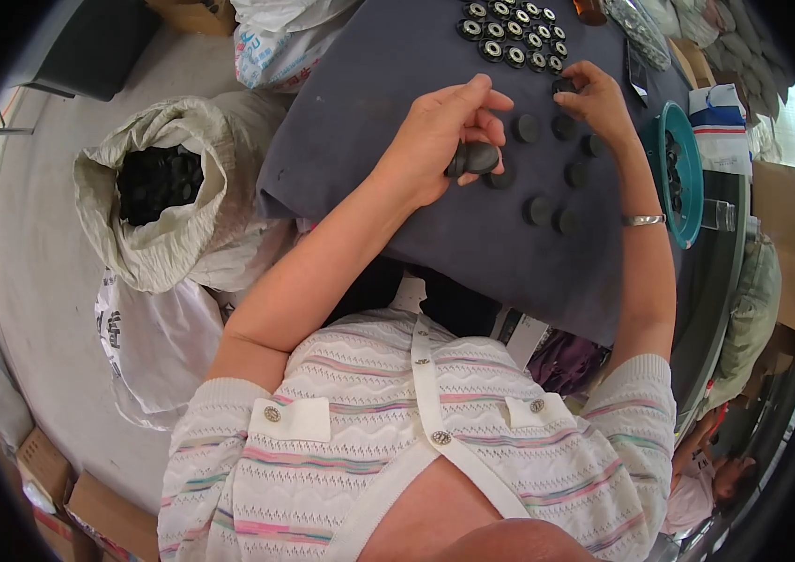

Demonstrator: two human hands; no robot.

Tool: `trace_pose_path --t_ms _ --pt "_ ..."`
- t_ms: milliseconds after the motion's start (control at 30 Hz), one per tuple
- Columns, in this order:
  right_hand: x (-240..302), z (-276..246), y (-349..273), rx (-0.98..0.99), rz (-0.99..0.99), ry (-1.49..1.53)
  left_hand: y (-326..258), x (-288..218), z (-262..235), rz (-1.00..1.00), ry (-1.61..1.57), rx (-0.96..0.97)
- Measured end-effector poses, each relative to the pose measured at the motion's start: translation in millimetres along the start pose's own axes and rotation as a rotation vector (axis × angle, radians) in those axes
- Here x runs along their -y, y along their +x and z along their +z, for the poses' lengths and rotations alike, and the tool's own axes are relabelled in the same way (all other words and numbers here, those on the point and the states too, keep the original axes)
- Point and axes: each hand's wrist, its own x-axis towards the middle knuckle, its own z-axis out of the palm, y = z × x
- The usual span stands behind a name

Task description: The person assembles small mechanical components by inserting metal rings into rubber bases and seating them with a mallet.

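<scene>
My left hand (pixel 442 136) is closed around a couple of black round caps (pixel 477 159), which stick out below its curled fingers. To the right, my right hand (pixel 601 101) pinches another black round piece (pixel 563 86) between thumb and fingers, just above the cloth. Several loose black caps (pixel 537 209) lie spread on the dark grey cloth-covered table (pixel 351 122) between and below my hands. Beyond them, black round pieces with silver ring centres (pixel 515 31) are grouped in rows at the far side.
An open white woven sack (pixel 220 140) full of black pieces stands left of the table. A teal basin (pixel 694 201) with dark parts is at the right edge, near a clear cup (pixel 719 215). White bags (pixel 276 42) sit at the far left; another person (pixel 697 482) is at lower right.
</scene>
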Motion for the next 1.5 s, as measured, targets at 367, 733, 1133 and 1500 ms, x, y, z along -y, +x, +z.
trace_pose_path --t_ms 367,733,1133,1500 --pt "5 0 5 0.066 0.026 -0.046 3 3 -3 0.023 0.006 0.000" --pt "11 8 2 -0.025 -0.094 -0.288 3 -3 -3 0.009 -0.052 -0.029" --pt "143 39 -87 0.118 -0.835 -0.145 7 2 -2 0.028 -0.078 -0.110" --pt "115 37 -97 -0.110 -0.963 -0.424 1 0 4 -0.006 0.087 -0.010"
